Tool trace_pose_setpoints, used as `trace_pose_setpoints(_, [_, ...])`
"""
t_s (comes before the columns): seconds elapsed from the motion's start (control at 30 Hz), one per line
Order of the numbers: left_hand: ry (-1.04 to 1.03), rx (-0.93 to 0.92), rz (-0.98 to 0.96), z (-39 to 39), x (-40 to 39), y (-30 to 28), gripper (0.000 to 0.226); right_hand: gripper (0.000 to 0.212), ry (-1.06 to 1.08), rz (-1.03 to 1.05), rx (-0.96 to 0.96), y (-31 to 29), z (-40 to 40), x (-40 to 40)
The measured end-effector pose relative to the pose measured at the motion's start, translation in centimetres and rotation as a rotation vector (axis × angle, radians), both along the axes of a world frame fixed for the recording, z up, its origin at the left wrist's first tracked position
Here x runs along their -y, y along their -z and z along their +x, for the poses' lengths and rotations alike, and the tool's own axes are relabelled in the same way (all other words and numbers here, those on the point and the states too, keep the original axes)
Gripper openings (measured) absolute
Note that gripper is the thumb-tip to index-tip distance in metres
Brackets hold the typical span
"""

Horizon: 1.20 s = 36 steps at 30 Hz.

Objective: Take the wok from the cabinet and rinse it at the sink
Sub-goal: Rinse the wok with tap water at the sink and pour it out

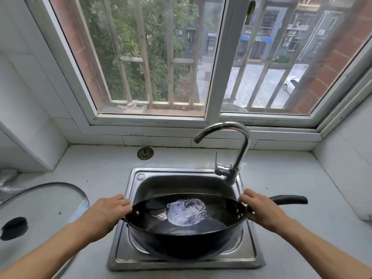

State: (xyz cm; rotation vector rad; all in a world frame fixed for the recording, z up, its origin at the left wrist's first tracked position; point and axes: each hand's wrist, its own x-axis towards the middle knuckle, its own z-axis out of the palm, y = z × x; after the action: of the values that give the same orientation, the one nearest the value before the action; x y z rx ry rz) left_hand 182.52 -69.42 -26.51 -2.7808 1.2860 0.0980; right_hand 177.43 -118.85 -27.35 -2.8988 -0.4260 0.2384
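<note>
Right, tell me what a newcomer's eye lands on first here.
The black wok dominates, held over the steel sink with water pooled inside, left hand and right hand each gripping an opposite rim. Behind it the chrome faucet arches up; a glass lid lies on the counter at left.

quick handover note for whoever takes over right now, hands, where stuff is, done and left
Left hand: gripping the wok by its left rim.
Right hand: gripping the right rim, where the handle joins.
Wok: held over the sink, with water pooled inside.
Faucet: no water running that I can see.
Glass lid: on the counter, left of the sink.
Done: wok out of the cabinet, water in it.
Left: probably swirl and tip the water out.
</note>
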Motion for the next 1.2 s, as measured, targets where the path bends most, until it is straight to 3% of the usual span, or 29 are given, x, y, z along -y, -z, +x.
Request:
trace_pose_setpoints(0.33, [-0.003,-0.011,-0.041,1.3,-1.5,-0.5,0.059,0.027,-0.079,-0.057,-0.041,-2.1,0.7,-1.0])
trace_pose_setpoints(0.57, [-0.001,0.066,0.007,0.3,-0.9,-0.1,0.058,0.031,-0.05,0.012,-0.025,-2.6,0.7,-0.7])
trace_pose_setpoints(0.8, [-0.04,-0.072,-0.086,1.0,-1.4,-0.5,0.065,0.029,-0.081,-0.015,-0.055,-2.7,0.8,-0.4])
trace_pose_setpoints(0.93, [-0.027,-0.006,-0.075,0.3,-1.0,-1.2,0.061,0.029,-0.057,0.02,-0.047,-2.7,0.5,-0.1])
trace_pose_setpoints(1.1, [-0.108,0.021,-0.056,0.0,-0.2,-0.7,0.059,0.029,-0.036,0.061,-0.052,-2.7,0.6,-0.1])
trace_pose_setpoints(1.2, [-0.2,-0.086,-0.115,0.4,-0.2,-0.9,0.05,0.027,-0.062,0.03,-0.084,-2.8,0.8,0.0])
